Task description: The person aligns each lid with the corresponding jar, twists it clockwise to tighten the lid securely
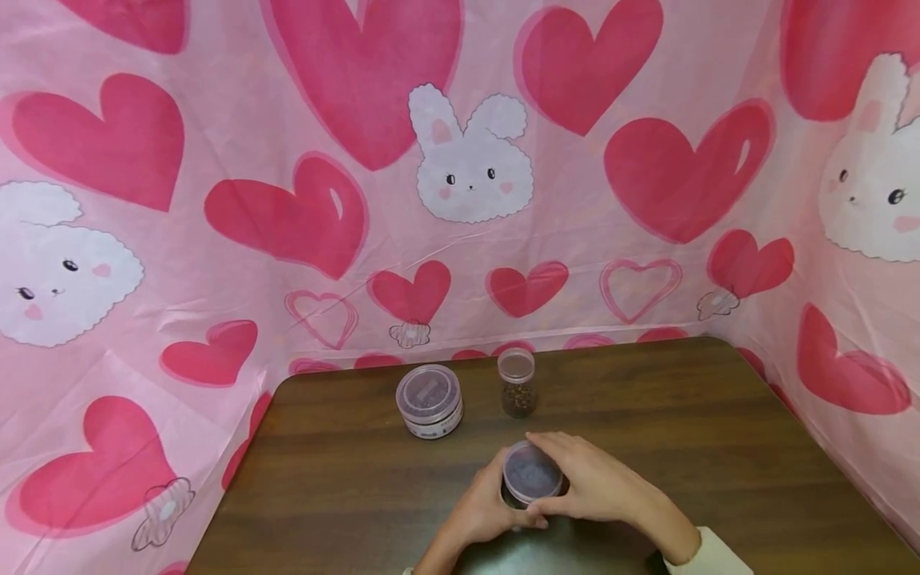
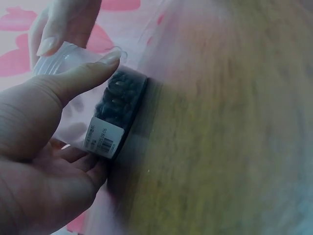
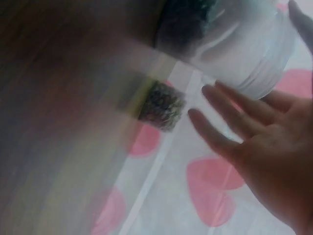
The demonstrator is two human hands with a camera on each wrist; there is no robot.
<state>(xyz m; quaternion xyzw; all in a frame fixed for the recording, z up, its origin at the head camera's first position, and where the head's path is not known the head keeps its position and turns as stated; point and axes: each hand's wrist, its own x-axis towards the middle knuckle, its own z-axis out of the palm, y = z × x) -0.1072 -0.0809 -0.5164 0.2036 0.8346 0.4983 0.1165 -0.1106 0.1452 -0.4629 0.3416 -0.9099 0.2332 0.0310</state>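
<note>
A clear plastic jar with dark, bean-like pieces in its lower part stands on the table between both hands. A white barcode label is stuck low on its side. My left hand grips the jar's body, thumb across one side and fingers around the other. Over the top, my right hand holds the round translucent lid by its edge, thumb on the near side and fingers on the far side.
On the brown wood-grain table, a wide lidded tub stands behind and left of the jar. A slim lidded jar of brown bits stands just behind it. Pink cloth with hearts and rabbits hangs around the table.
</note>
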